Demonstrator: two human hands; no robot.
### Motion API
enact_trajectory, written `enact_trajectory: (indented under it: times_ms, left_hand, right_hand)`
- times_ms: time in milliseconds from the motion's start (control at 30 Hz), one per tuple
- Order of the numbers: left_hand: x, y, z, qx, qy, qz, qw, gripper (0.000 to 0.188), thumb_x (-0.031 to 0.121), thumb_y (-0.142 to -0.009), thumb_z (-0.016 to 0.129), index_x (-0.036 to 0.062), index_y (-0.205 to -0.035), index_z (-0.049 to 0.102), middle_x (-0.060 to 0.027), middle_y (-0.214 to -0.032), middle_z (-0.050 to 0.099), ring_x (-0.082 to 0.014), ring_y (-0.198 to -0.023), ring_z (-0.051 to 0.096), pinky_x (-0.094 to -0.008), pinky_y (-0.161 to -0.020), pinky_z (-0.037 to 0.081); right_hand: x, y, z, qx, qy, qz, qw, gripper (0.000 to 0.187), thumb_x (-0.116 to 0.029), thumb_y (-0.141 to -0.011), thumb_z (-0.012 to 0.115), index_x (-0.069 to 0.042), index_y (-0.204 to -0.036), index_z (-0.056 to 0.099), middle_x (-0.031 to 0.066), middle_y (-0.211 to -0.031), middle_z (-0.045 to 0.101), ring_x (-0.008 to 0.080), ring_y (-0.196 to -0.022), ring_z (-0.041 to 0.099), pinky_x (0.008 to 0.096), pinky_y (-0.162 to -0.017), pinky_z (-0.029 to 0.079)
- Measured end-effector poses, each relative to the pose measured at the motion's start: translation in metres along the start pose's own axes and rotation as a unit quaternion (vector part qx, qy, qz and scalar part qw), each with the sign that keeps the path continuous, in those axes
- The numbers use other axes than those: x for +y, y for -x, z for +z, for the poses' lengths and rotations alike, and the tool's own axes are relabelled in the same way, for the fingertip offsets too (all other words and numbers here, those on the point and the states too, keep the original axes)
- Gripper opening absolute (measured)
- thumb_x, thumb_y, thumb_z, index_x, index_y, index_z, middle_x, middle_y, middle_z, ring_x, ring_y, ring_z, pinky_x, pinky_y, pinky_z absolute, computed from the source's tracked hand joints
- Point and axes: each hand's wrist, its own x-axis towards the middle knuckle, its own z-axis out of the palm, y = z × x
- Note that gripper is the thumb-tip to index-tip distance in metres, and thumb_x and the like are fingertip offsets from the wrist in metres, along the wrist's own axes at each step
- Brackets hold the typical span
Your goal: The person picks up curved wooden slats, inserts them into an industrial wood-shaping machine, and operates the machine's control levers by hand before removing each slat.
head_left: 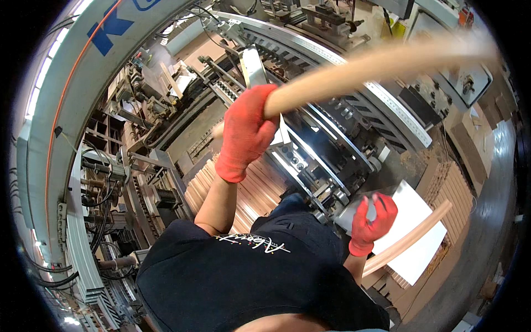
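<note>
My left hand [246,133], in a red work glove, is wrapped round a long pale wooden strip [332,77]. From the fist the strip reaches across to the upper right, where its far end is smeared by motion. A short end of it shows on the other side of the hand. My right hand [375,224], also gloved in red, is raised with its fingers bent and the thumb apart, and I see nothing in it. Beside and partly behind the right wrist is a curved wooden strip [412,235], crossing over a white sheet [417,221].
A pile of wooden strips [243,196] lies in front of me, left of my legs. Metal machine rails [326,155] run ahead, with a long ruled bar [401,113] beyond. A large grey machine frame [77,99] arches at left. More stacked strips [451,188] are at right.
</note>
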Motion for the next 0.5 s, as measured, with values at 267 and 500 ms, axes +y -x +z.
enact_trajectory:
  times_ms: [267,500]
  left_hand:
    - [-0.046,0.017,0.047,-0.029,-0.24,0.171,0.955,0.018,0.012,-0.074,0.07,0.024,-0.087,0.068,0.0064,-0.088,0.06,-0.0178,-0.095,0.058,-0.0435,-0.104,0.034]
    - [-0.104,0.017,0.065,-0.058,-0.187,0.164,0.967,0.013,0.015,-0.081,0.07,0.0235,-0.091,0.067,0.0052,-0.099,0.061,-0.0186,-0.109,0.058,-0.0529,-0.114,0.025]
  right_hand:
    - [0.008,-0.048,-0.008,-0.233,0.042,-0.019,0.971,0.056,-0.033,-0.083,0.074,-0.006,-0.129,0.057,0.0114,-0.131,0.054,0.0343,-0.12,0.048,0.0524,-0.106,0.034]
    - [0.016,-0.003,0.029,-0.453,-0.171,0.183,0.856,0.033,-0.024,-0.091,0.065,-0.007,-0.119,0.06,0.0161,-0.098,0.069,0.0362,-0.09,0.067,0.043,-0.074,0.052]
